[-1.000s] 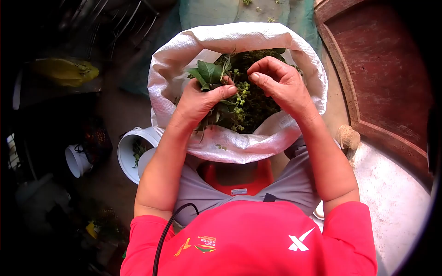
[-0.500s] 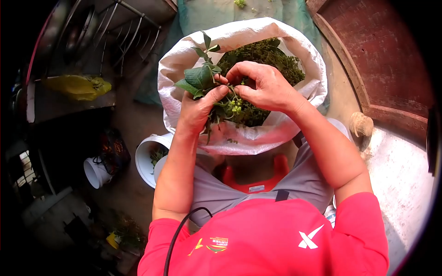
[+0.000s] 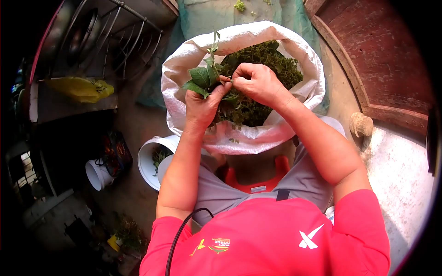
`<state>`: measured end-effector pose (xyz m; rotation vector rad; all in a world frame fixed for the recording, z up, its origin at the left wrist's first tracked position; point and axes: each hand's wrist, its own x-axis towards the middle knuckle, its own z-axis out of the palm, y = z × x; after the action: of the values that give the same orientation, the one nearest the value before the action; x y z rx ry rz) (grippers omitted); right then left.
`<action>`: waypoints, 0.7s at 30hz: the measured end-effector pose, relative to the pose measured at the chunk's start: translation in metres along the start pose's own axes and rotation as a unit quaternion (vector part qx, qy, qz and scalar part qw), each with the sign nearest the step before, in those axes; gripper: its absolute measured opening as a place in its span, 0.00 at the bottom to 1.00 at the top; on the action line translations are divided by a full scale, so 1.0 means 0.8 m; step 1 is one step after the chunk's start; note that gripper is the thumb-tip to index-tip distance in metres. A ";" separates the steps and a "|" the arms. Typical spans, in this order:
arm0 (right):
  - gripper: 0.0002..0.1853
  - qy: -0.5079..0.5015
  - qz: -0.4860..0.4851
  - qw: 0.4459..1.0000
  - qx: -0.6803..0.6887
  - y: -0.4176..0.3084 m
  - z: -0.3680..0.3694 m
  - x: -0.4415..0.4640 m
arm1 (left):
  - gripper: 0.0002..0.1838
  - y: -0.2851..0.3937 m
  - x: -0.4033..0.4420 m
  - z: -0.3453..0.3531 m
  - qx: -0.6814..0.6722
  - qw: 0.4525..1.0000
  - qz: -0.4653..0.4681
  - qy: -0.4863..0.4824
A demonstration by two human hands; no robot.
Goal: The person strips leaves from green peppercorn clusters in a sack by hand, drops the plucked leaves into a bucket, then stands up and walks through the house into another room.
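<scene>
My left hand (image 3: 203, 102) is closed around a leafy green sprig (image 3: 200, 79), whose broad leaves stick out to the upper left. My right hand (image 3: 260, 83) pinches at the sprig's stem, its fingertips almost against my left thumb. Both hands are over the mouth of a white woven sack (image 3: 244, 142) with a rolled-down rim. Inside the sack lies a heap of small green clusters (image 3: 264, 51), partly hidden by my hands and wrists.
A white bucket (image 3: 146, 156) with some leaves in it stands left of my legs, and a smaller white bucket (image 3: 98, 175) lies farther left. A yellow bag (image 3: 83, 89) and a metal rack (image 3: 124, 37) are at upper left. A wooden stub (image 3: 361, 124) is at right.
The green berry cluster that hung below my right hand is out of sight. Both hands have shifted slightly right in view, and the sprig's leaves have turned a little.
</scene>
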<state>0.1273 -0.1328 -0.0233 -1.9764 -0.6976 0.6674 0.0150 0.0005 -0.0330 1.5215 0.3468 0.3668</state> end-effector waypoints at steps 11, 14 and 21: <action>0.15 0.020 0.000 0.998 0.067 0.015 -0.031 0.017 | 0.08 -0.001 0.008 -0.037 -0.239 0.956 -0.156 0.072; 0.12 0.008 -0.060 0.995 0.076 -0.012 -0.023 0.001 | 0.07 -0.008 0.010 -0.043 -0.324 0.926 -0.185 0.055; 0.13 -0.025 -0.068 0.997 0.041 -0.019 0.005 -0.012 | 0.09 0.003 0.006 -0.023 -0.340 0.923 -0.173 0.046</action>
<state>0.1146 -0.1306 -0.0104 -1.8252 -0.8142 0.6536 0.0114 0.0190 -0.0308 0.7438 0.4934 0.2394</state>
